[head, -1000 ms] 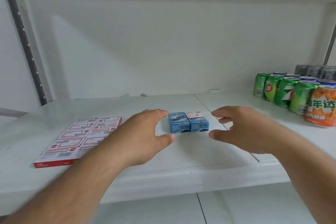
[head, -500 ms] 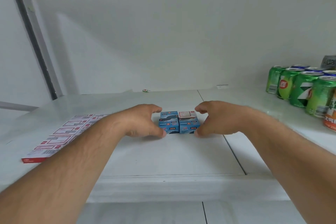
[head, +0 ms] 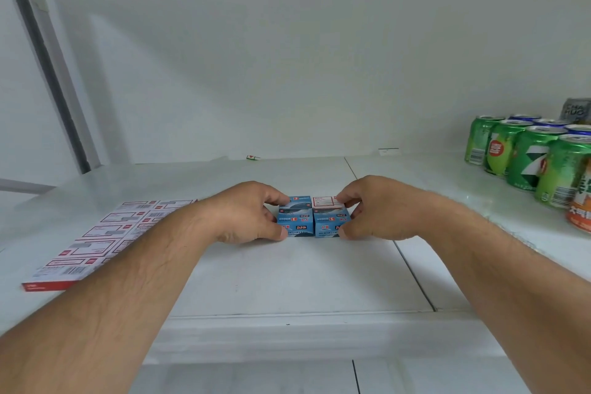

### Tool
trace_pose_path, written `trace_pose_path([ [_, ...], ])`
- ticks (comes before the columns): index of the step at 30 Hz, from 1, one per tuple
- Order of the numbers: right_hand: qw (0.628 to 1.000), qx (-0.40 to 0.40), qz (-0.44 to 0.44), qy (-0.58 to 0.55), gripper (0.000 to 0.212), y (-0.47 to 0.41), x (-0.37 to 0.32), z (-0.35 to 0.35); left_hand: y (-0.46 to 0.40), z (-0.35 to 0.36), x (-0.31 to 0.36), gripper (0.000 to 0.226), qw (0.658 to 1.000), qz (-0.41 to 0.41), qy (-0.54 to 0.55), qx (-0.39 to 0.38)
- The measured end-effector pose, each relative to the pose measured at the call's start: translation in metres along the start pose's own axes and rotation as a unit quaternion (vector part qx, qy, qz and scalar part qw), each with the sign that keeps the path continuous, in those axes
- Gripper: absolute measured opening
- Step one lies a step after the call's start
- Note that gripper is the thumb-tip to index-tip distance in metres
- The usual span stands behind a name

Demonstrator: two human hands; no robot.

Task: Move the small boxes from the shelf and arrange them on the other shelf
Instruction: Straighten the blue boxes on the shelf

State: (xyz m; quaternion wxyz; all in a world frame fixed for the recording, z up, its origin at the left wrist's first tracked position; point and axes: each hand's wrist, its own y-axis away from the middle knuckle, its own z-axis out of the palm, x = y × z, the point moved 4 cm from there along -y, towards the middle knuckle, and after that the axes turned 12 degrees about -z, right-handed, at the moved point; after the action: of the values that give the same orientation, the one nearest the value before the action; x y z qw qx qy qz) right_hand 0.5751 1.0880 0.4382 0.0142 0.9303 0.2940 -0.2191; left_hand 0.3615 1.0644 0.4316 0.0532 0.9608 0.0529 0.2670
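I see open shelf (head: 287, 278) in front of the boxes (head: 313, 217); a flat red pack (head: 105, 240) blocks the left, cans (head: 527, 157) crowd the right.

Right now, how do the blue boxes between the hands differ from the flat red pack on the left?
The blue boxes are small and blocky, grouped tightly at mid-shelf; the red pack is wide, thin and lies flat. The left hand and right hand grip the boxes from either side; nothing touches the pack. The boxes are mostly blue; the pack is white with red labels. Both rest on the same white shelf.
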Motion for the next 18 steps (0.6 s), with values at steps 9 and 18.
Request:
trace_pose_path([
  [9,1.0,0.016,0.005,0.008,0.057,0.006,-0.004,0.0,0.009,-0.001,0.0,0.062,1.0,0.003,0.004,0.014],
  [18,0.994,0.082,-0.008,0.075,0.055,0.02,-0.012,0.003,0.036,0.013,0.009,0.04,0.987,0.046,-0.063,0.142],
])
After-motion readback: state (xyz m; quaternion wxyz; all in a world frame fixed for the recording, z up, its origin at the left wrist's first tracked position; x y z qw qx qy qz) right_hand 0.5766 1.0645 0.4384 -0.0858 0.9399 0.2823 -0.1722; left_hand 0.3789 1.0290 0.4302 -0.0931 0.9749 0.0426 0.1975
